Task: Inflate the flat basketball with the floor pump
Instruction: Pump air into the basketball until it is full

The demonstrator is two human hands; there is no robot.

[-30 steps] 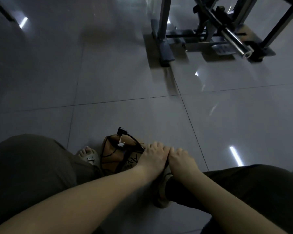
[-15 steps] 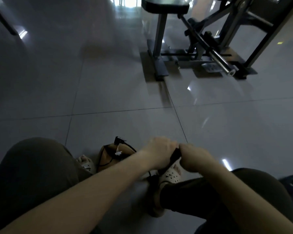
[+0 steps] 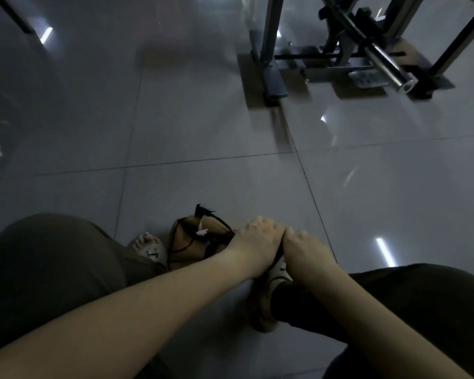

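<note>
Pressing down side by side, the left hand (image 3: 257, 236) and right hand (image 3: 304, 248) sit knuckles-up, low between the knees (image 3: 47, 263), touching each other along the inner edges. The fingers of both curl downward, closed around a dark pump handle (image 3: 278, 253). Only a sliver of it shows in the gap between the hands. The rest of the pump is hidden under hands and wrists.

The basketball (image 3: 189, 244) lies on the floor just left of the left hand, between the two feet. It is brown-orange with black seams, caved in and folded on itself, far from round. The left hand overlaps its right edge in this view; contact cannot be told.

A black hose (image 3: 219, 218) arcs over the top of the ball, and a black fitting (image 3: 200, 210) stands up at its far end. A small white piece (image 3: 203, 231) sits on the ball's top side beside the hose.

The left foot (image 3: 145, 244), in a tan sandal, is just beside the ball's left edge. The right foot (image 3: 268, 294), in a matching sandal, lies under the right wrist. Both legs wear dark trousers.

The floor (image 3: 203, 127) has large glossy grey tiles with thin dark joints and streaks of reflected strip light. The room is dim. At the far upper right stands a gym machine (image 3: 274, 77) with a dark steel frame and flat feet on the tiles. Its chrome bar (image 3: 389, 68) angles toward the camera.
</note>
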